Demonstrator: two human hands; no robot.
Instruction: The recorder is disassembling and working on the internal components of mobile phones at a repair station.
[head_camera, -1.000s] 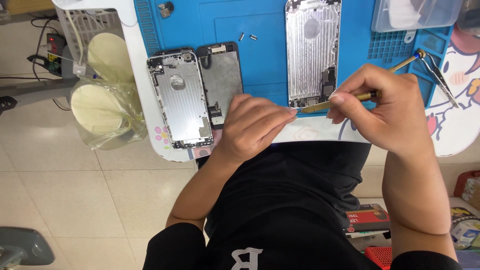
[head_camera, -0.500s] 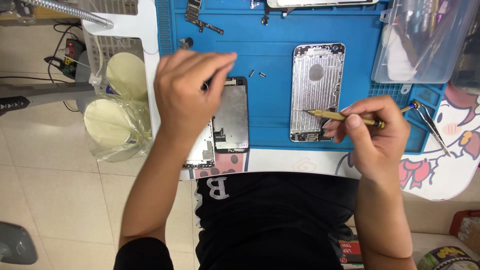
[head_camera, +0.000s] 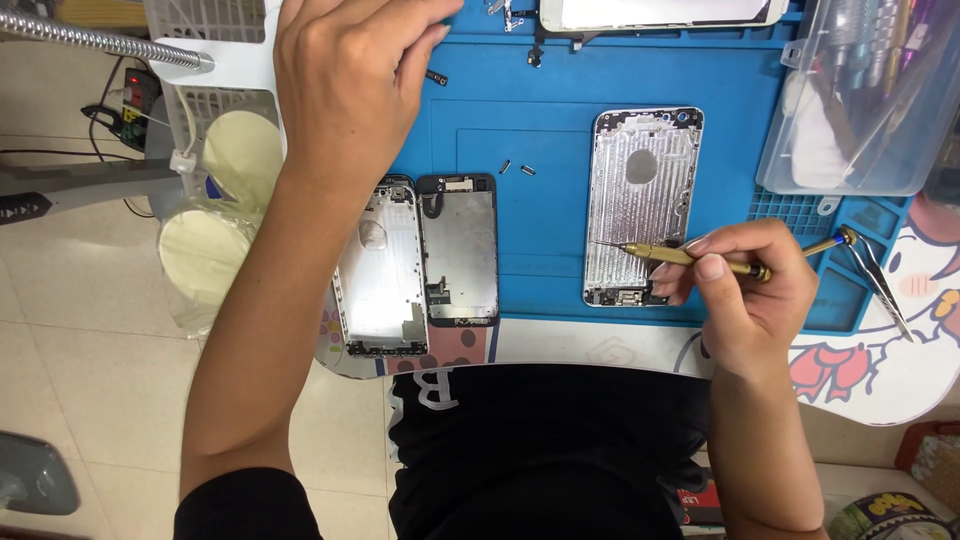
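My right hand (head_camera: 750, 300) grips a brass screwdriver (head_camera: 700, 258). Its fine tip rests over the left side of a silver phone rear housing (head_camera: 640, 190) lying on the blue work mat (head_camera: 540, 110). My left hand (head_camera: 350, 90) reaches over the mat's far left corner, back upward and fingers curled. I cannot see whether it holds anything. Under my left forearm lies an opened phone: a silver housing (head_camera: 380, 280) with its dark screen assembly (head_camera: 458, 250) beside it.
Two tiny screws (head_camera: 515, 168) and a small dark part (head_camera: 436, 77) lie loose on the mat. Another phone (head_camera: 660, 12) lies at the far edge. A clear plastic box (head_camera: 860, 100) stands at the right, tweezers (head_camera: 880, 285) below it. Bagged tape rolls (head_camera: 215, 210) hang at the left.
My left hand has lifted off the opened phone and moved away toward the mat's far left corner. My right hand has brought the screwdriver tip over the silver housing.
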